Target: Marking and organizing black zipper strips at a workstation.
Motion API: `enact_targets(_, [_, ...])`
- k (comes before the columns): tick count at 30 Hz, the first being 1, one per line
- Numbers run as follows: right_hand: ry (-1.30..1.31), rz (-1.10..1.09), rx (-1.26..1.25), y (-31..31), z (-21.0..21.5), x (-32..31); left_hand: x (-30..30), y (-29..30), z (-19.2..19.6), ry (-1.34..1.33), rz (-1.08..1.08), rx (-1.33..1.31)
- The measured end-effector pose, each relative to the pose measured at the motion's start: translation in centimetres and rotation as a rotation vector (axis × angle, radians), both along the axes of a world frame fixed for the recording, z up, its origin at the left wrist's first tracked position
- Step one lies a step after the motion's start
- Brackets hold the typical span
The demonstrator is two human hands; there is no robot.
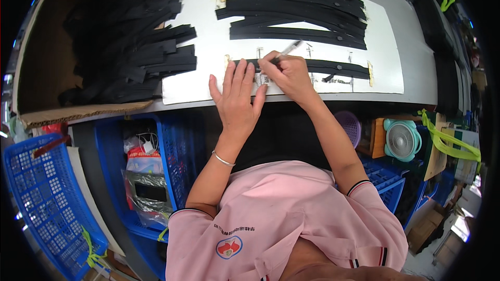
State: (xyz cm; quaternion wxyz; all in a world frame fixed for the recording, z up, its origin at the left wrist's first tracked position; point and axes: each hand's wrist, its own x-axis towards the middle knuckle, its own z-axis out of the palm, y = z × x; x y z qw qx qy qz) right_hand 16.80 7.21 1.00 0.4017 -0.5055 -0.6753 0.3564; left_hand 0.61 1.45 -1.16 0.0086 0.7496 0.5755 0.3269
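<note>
Crosswise on the white board [198,86] lies the black strap [323,66], its long axis left to right; the left hand [237,93] presses its near end flat, fingers spread. Just beside, the right hand [289,73] pinches a silver pen [288,49], tip down at the strap's upper edge.

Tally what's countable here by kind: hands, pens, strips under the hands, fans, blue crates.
Hands: 2, left hand flat on the strip, right hand holding the pen
Pen: 1
Black strip under the hands: 1
Fan: 1
Blue crates: 3 at least
Total: 8
</note>
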Motion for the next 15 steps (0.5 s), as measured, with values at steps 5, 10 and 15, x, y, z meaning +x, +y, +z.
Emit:
enact_targets(5, [0.294,-0.041,-0.168,-0.1,0.4,0.7,0.0,-0.1,0.1,0.007,0.001,-0.011])
enact_targets(10, [0.102,-0.168,-0.22,-0.4,1.9,4.3,0.0,-0.1,0.2,0.014,-0.009,-0.008])
enact_targets(15, [0.138,-0.332,0.008,-0.6,0.8,7.5,-0.2,-0.1,0.0,0.022,-0.007,-0.004])
